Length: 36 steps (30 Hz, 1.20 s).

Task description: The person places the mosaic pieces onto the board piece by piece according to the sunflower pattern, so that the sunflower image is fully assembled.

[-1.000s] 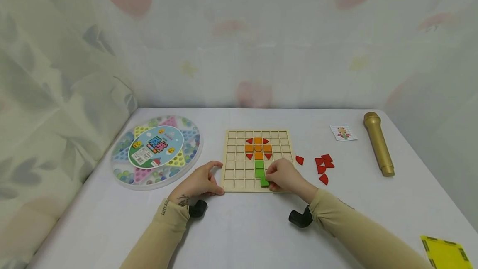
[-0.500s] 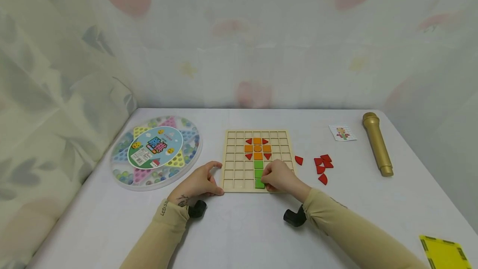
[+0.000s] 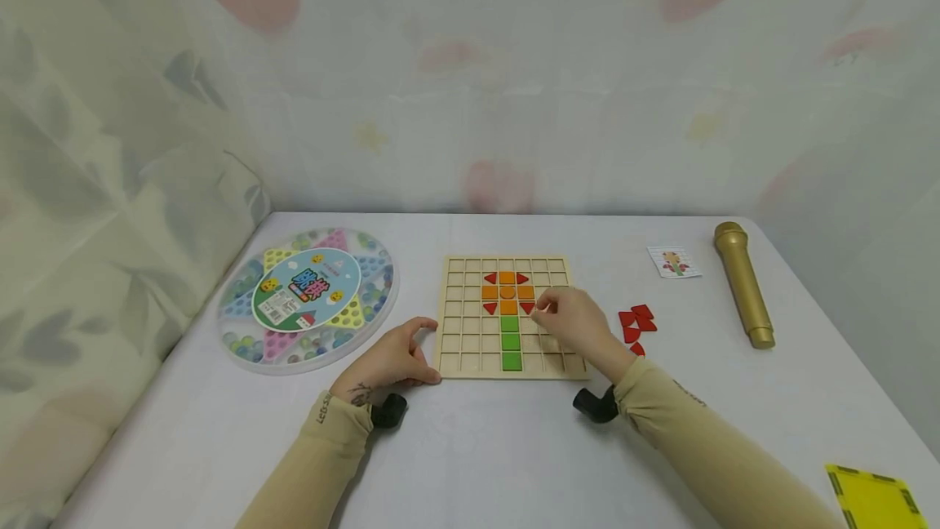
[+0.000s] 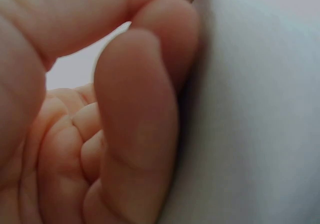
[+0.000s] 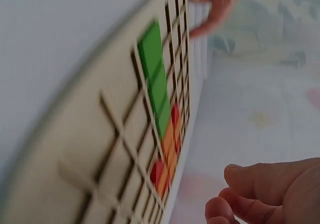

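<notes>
Tabletop grid board (image 3: 470, 349) holds orange, red, green tiles (image 3: 511, 341).

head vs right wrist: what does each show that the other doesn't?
Head only: the marble game, red pieces on the table, card, gold microphone, yellow sheet, both sleeves.
Right wrist only: a blurred, slanted close-up along the board's slats.
Both: the board, green column, orange and red pieces above it, left hand at the board's corner, right hand holding nothing visible.

Chinese characters on round label (image 3: 307, 288); illegible
</notes>
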Motion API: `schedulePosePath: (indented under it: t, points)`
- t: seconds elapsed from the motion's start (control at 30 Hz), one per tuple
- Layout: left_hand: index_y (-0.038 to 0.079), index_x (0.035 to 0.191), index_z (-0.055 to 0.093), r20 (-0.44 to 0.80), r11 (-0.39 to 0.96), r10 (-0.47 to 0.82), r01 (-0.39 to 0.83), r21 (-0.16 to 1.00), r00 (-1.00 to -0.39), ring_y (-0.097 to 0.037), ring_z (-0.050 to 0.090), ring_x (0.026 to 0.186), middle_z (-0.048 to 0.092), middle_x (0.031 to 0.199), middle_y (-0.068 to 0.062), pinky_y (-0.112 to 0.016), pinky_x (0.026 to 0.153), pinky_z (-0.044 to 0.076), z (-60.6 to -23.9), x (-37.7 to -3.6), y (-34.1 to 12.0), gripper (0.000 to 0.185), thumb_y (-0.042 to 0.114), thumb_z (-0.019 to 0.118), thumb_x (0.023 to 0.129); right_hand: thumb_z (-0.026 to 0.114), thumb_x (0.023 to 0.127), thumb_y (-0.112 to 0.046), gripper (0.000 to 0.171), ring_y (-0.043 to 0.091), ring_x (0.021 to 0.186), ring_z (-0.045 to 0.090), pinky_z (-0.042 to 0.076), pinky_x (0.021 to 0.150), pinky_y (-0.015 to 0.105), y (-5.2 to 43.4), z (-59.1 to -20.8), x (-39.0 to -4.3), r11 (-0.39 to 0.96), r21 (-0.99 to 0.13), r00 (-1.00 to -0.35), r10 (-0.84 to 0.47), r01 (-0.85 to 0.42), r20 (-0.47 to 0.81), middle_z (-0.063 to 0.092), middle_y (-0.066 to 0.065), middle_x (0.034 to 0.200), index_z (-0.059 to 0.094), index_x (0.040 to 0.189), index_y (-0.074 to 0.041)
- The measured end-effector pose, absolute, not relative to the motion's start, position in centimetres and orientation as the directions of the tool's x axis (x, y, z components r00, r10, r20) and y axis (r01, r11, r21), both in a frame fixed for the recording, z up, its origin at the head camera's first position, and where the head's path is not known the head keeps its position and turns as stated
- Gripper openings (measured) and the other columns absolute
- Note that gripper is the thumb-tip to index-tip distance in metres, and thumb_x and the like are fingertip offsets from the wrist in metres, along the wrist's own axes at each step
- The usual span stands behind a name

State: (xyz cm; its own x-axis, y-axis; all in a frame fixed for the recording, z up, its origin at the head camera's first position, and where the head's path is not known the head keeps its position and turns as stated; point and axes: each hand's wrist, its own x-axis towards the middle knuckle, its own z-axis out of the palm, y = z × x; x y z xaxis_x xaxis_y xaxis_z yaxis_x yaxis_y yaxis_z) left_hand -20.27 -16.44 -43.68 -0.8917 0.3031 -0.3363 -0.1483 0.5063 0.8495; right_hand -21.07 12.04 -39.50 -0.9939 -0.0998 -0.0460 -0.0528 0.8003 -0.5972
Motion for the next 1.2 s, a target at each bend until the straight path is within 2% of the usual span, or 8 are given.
schedulePosePath:
  t: [0.13, 0.27, 0.4, 0.5, 0.73, 1.0, 1.07, 1.2]
  points:
    - [0.014, 0.132, 0.041, -0.338, 0.503, 0.306, -0.15, 0.851, -0.89, -0.012, 0.044, 0.048, 0.054, 0.06, -0.004, -0.025, 0.046, 0.035, -43.6, -20.3, -16.4, 0.081, 0.007, 0.083, 0.063, 0.061, 0.086, -0.019, 0.023, 0.019, 0.073, 0.055, 0.041, 0.055, 0.027, 14.8, -38.8, -22.2, 0.863, -0.503, -0.997, -0.073, -0.044, -0.038, 0.064, 0.009, 0.088, 0.066, 0.104, -0.005]
    - [0.013, 0.132, 0.04, -0.336, 0.502, 0.312, -0.146, 0.852, -0.889, -0.012, 0.044, 0.048, 0.054, 0.06, -0.005, -0.025, 0.046, 0.035, -43.7, -20.4, -16.4, 0.081, 0.007, 0.083, 0.063, 0.06, 0.087, -0.02, 0.034, 0.023, 0.079, 0.059, 0.044, 0.057, 0.032, 16.9, -39.2, -22.7, 0.919, -0.394, -0.995, -0.019, 0.023, -0.103, 0.065, 0.015, 0.1, 0.061, 0.116, -0.001]
    - [0.013, 0.132, 0.04, -0.331, 0.509, 0.317, -0.136, 0.85, -0.889, -0.012, 0.044, 0.047, 0.054, 0.06, -0.004, -0.025, 0.046, 0.035, -43.8, -20.4, -16.5, 0.081, 0.007, 0.083, 0.063, 0.062, 0.086, -0.022, 0.039, 0.029, 0.093, 0.059, 0.048, 0.063, 0.039, 17.9, -39.9, -22.9, 0.947, -0.317, -0.987, 0.008, 0.059, -0.16, 0.062, 0.019, 0.113, 0.06, 0.117, 0.001]
    - [0.013, 0.132, 0.04, -0.332, 0.508, 0.322, -0.135, 0.851, -0.887, -0.011, 0.044, 0.047, 0.054, 0.06, -0.004, -0.024, 0.046, 0.035, -43.8, -20.4, -16.6, 0.081, 0.007, 0.083, 0.063, 0.065, 0.084, -0.024, 0.039, 0.029, 0.095, 0.059, 0.048, 0.067, 0.04, 18.1, -40.4, -23.0, 0.956, -0.289, -0.983, -0.003, 0.05, -0.182, 0.061, 0.019, 0.116, 0.061, 0.114, 0.0]
    - [0.013, 0.132, 0.04, -0.343, 0.501, 0.321, -0.149, 0.853, -0.883, -0.011, 0.044, 0.048, 0.054, 0.06, -0.004, -0.024, 0.046, 0.036, -43.7, -20.5, -16.5, 0.082, 0.008, 0.083, 0.063, 0.066, 0.084, -0.02, 0.024, 0.022, 0.076, 0.056, 0.044, 0.06, 0.037, 18.4, -41.1, -23.0, 0.957, -0.291, -0.986, -0.035, 0.013, -0.16, 0.064, 0.013, 0.093, 0.066, 0.098, -0.001]
    - [0.011, 0.133, 0.04, -0.327, 0.495, 0.329, -0.133, 0.859, -0.886, -0.012, 0.044, 0.048, 0.054, 0.06, -0.005, -0.025, 0.047, 0.036, -43.6, -20.4, -16.5, 0.082, 0.007, 0.083, 0.063, 0.065, 0.083, -0.015, 0.014, 0.021, 0.067, 0.051, 0.038, 0.053, 0.03, 18.5, -41.0, -23.0, 0.923, -0.382, -0.991, -0.012, 0.04, -0.133, 0.058, 0.009, 0.078, 0.056, 0.083, -0.004]
    - [0.011, 0.133, 0.04, -0.326, 0.497, 0.33, -0.131, 0.858, -0.886, -0.012, 0.044, 0.048, 0.055, 0.06, -0.005, -0.025, 0.047, 0.036, -43.6, -20.4, -16.5, 0.082, 0.008, 0.083, 0.063, 0.064, 0.083, -0.014, 0.013, 0.02, 0.067, 0.051, 0.037, 0.053, 0.029, 18.4, -40.9, -23.1, 0.906, -0.422, -0.994, -0.012, 0.034, -0.105, 0.059, 0.009, 0.079, 0.057, 0.085, -0.004]
    - [0.012, 0.133, 0.04, -0.327, 0.501, 0.326, -0.132, 0.855, -0.887, -0.011, 0.045, 0.048, 0.055, 0.06, -0.005, -0.025, 0.047, 0.036, -43.6, -20.4, -16.5, 0.082, 0.008, 0.083, 0.063, 0.061, 0.086, -0.012, 0.024, 0.02, 0.067, 0.051, 0.04, 0.053, 0.028, 17.8, -40.3, -23.4, 0.836, -0.549, -0.997, -0.049, -0.01, -0.057, 0.06, 0.013, 0.085, 0.061, 0.107, -0.001]
